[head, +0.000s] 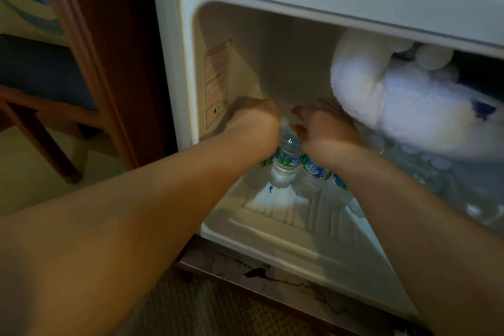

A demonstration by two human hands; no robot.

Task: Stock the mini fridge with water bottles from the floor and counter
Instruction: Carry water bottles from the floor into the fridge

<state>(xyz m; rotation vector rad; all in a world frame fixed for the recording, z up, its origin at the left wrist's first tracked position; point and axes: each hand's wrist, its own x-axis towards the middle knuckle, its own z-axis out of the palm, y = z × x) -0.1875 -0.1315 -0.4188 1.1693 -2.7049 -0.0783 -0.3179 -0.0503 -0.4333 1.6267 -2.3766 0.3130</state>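
Note:
The mini fridge stands open, and both my arms reach into its lower compartment. Several clear water bottles with blue and green labels stand on its floor; one water bottle shows between my hands. My left hand is knuckles up with its fingers curled down over the top of another water bottle, most of which my wrist hides. My right hand hovers beside it, fingers loosely curled, its thumb touching the shoulder of the middle bottle. Under my right wrist stands a further labelled bottle.
A frosted white freezer box bulges into the compartment's upper right, just above my right hand. A plastic-wrapped pack of bottles fills the right side. A wooden cabinet side and a chair leg stand to the left. Carpet lies below.

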